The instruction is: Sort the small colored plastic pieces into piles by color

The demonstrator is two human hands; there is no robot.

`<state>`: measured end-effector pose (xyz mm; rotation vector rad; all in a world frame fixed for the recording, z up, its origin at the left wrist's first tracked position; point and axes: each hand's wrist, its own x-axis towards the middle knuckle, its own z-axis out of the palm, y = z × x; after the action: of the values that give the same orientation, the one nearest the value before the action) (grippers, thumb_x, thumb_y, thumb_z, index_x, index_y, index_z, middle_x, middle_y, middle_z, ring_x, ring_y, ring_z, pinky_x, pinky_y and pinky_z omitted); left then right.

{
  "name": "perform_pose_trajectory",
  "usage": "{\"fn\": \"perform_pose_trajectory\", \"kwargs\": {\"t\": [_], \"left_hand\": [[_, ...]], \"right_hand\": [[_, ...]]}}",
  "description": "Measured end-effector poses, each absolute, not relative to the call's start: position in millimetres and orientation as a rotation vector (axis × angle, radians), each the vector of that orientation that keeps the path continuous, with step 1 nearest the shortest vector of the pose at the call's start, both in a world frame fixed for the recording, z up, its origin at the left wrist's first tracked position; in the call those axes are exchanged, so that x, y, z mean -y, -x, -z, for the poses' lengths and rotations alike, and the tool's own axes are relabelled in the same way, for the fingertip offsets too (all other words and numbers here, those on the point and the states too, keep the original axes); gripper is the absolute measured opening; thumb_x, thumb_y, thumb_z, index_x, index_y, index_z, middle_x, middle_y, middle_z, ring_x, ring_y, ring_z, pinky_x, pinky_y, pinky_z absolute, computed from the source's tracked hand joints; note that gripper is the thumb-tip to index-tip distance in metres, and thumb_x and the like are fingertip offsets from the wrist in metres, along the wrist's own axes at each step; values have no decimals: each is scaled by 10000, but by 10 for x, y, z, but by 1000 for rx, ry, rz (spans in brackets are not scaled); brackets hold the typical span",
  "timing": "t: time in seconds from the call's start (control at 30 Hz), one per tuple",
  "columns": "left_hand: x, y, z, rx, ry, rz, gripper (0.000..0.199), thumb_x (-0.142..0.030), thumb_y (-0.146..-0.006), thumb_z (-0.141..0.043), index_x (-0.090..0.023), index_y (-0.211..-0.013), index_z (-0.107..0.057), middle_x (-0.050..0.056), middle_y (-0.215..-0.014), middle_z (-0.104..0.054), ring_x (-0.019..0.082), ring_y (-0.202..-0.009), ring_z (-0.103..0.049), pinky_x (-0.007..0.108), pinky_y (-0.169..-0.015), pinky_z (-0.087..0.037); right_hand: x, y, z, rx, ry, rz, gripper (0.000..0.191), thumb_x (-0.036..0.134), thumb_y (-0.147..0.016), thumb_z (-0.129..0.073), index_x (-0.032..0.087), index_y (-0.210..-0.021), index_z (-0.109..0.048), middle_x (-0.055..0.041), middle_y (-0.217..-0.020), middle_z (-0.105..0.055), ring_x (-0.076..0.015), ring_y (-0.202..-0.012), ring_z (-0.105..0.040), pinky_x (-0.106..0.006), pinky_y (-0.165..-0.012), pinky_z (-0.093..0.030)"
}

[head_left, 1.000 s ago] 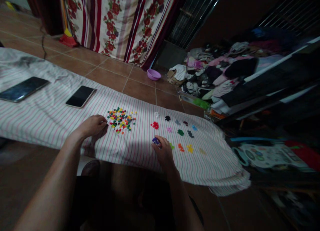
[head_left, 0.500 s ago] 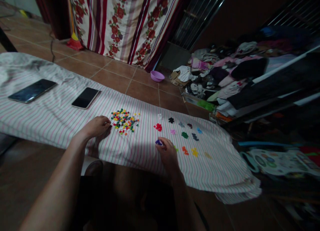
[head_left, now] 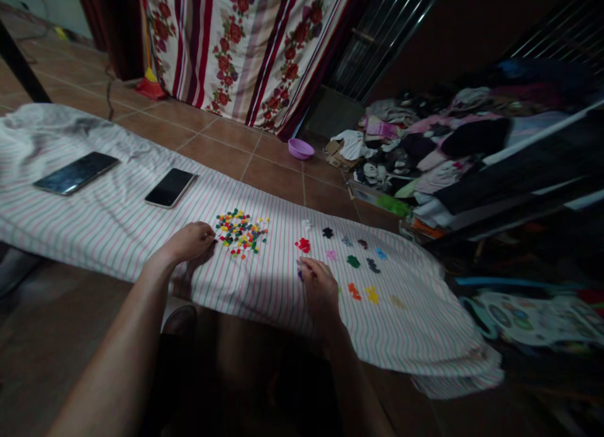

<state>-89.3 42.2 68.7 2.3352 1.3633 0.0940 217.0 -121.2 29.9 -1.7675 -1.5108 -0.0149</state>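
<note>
A heap of small mixed-colour beads [head_left: 241, 230] lies on a pink-striped cloth [head_left: 117, 223]. My left hand [head_left: 191, 242] rests at the heap's left edge with its fingers curled; whether it holds a bead is hidden. To the right lie small single-colour groups: red [head_left: 302, 244], black [head_left: 327, 232], green [head_left: 352, 261], orange [head_left: 353, 291], yellow [head_left: 372, 294]. My right hand [head_left: 321, 290] sits over a dark blue group [head_left: 300, 274], fingertips on it, mostly covering it.
Two dark phones [head_left: 170, 187] [head_left: 75, 173] lie on the cloth to the left. Beyond is tiled floor with a purple bowl [head_left: 301, 148], a floral curtain [head_left: 245, 46], and a pile of clothes [head_left: 425, 147] at the right.
The view has shifted, so everything sits slightly right and lower. My right hand has slid forward over the dark blue group, covering more of it. My left hand stays at the heap's edge.
</note>
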Motion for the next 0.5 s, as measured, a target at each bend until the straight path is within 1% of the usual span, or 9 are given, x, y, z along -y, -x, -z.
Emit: {"fn": "perform_pose_trajectory", "kwargs": {"t": [0.1,0.2,0.27,0.37,0.5], "left_hand": [[-413,895,-694,-1360,-2321,-91,413,-275,-855,-389,-135,-1053,-724,130,-1157,-725,233,-1076,-669,298,-933,-491],[-412,905,-688,-1357,-2301,-107,400,-267,-845,-397,-146,-1043,-723,123,-1156,-726,224,-1074,-669,290,-935,-491],[-417,913,-680,-1363,-2275,-132,391,-268,-840,-401,-162,-1032,-726,112,-1154,-729,220,-1069,-670,292,-936,-492],[-425,922,-672,-1354,-2242,-158,391,-281,-835,-405,-168,-1025,-728,111,-1153,-731,220,-1061,-673,297,-938,-495],[-420,921,-679,-1333,-2244,-152,405,-270,-830,-396,-150,-1038,-723,126,-1171,-723,226,-1080,-668,298,-950,-490]], "right_hand": [[1037,-1989,-331,1575,1692,-43,260,266,-901,-491,203,-964,-736,-86,-962,-727,-207,-889,-667,-356,-823,-544],[819,-1811,-312,1622,1657,-100,265,254,-888,-500,197,-987,-739,-80,-918,-693,-187,-797,-641,-314,-737,-536],[673,-1723,-288,1665,1664,-122,271,251,-879,-515,185,-1008,-744,-73,-878,-663,-174,-733,-611,-300,-706,-524],[480,-1641,-259,1729,1687,-154,287,226,-870,-526,181,-1050,-746,-58,-859,-624,-161,-704,-584,-289,-712,-512],[280,-1578,-238,1779,1762,-197,302,181,-864,-530,208,-1077,-743,-49,-900,-597,-166,-755,-595,-289,-748,-506]]}}
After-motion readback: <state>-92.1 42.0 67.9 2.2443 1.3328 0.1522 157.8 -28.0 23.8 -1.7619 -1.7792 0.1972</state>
